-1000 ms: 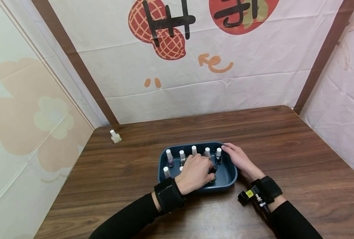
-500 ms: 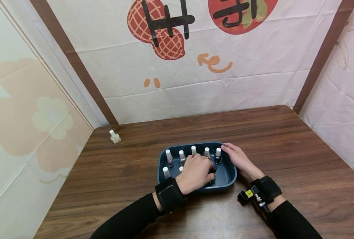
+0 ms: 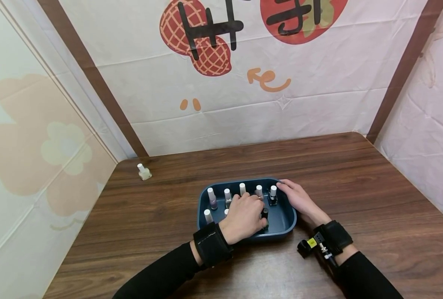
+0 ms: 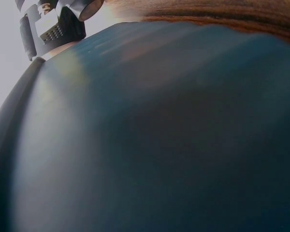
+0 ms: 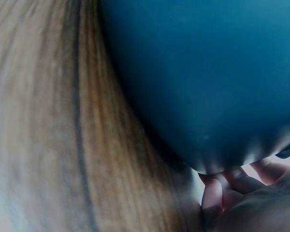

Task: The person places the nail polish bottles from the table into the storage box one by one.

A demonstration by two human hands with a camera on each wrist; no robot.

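A dark blue tray [image 3: 292, 226] holds several nail polish bottles, most with white caps. My left hand [image 3: 243, 216] reaches into it from the front and pinches a black-capped nail polish bottle [image 3: 265, 214] between thumb and fingers; the bottle stands nearly upright, partly hidden by the hand. At the tray's far right corner my right hand [image 3: 299, 198] grips the rim, thumb on top and fingers along the outer wall. In the right wrist view its fingers [image 5: 239, 181] touch the blue wall. The left wrist view is mostly filled by the blurred tray wall [image 4: 159, 145].
A pale nail polish bottle [image 3: 144, 172] with a white cap stands on the wooden table [image 3: 161, 199] at the far left corner. Inside the tray, white-capped bottles such as the purple one [image 3: 212, 199] and the dark one [image 3: 272, 196] line the back. Printed cloth [image 3: 318, 83] hangs behind the table.
The black-capped bottle has gone from leaning to nearly upright in my left hand, whose fingers shifted slightly. My right hand stays on the tray rim.
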